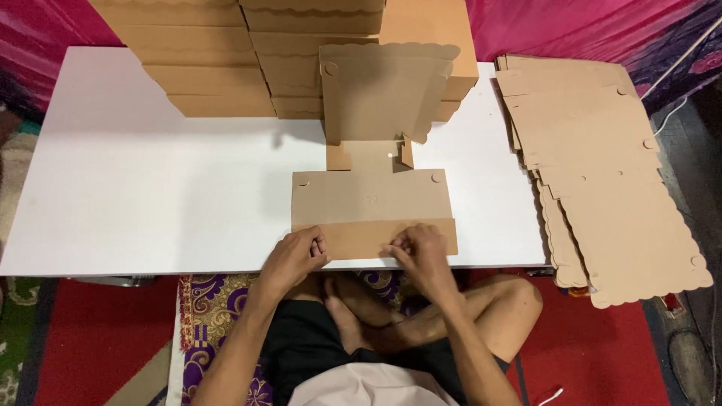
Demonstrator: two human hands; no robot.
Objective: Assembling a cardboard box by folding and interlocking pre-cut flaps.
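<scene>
Item: flat brown die-cut cardboard box blank (372,197), laid on white bench (150,188) at its near edge. Near flap (361,238) is pinched by curled left hand (295,256) and right hand (418,252); the crease is best pressed evenly along the full score line.

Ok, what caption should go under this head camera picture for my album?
Both hands, left hand and right hand, press the near flap of a flat brown cardboard box blank on a white table.
</scene>
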